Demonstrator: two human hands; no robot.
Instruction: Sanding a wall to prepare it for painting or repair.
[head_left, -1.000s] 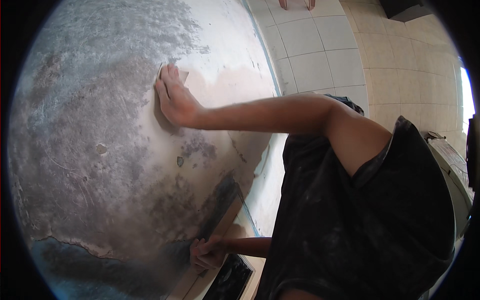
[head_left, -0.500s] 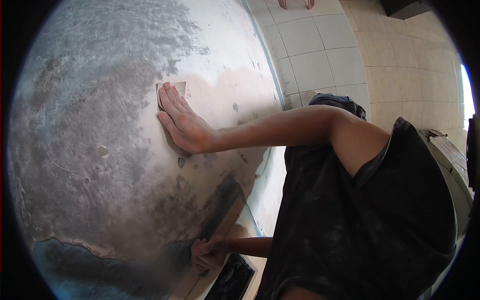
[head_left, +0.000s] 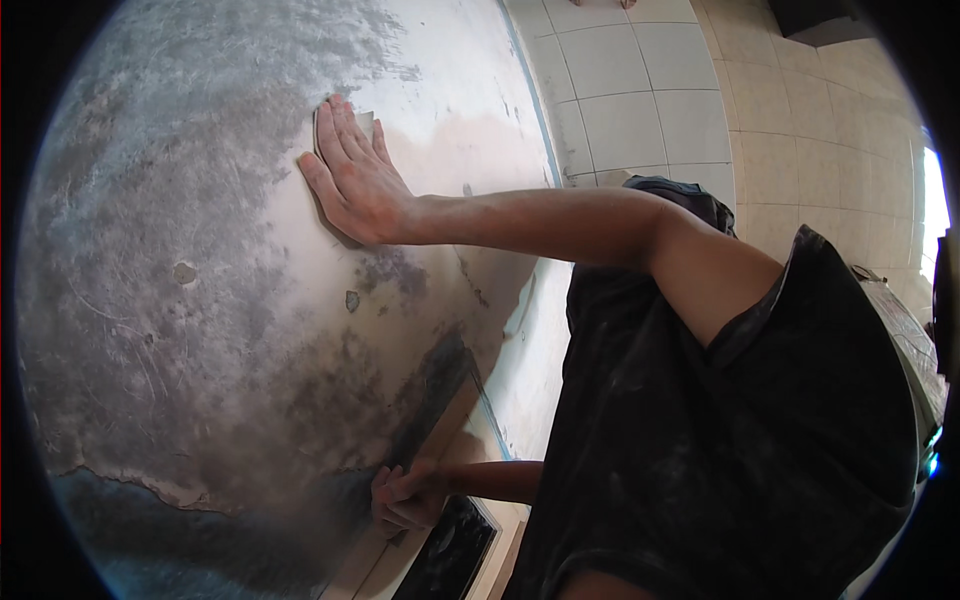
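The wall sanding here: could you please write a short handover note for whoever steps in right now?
Right hand: flat on the grey wall, fingers spread, pressing a small sandpaper sheet high up.
Left hand: curled on the wall's lower edge, beside a dark panel.
Done: a pale smooth patch around and right of the right hand.
Left: mottled grey areas with chips to the left and below; flaking edge at lower left.
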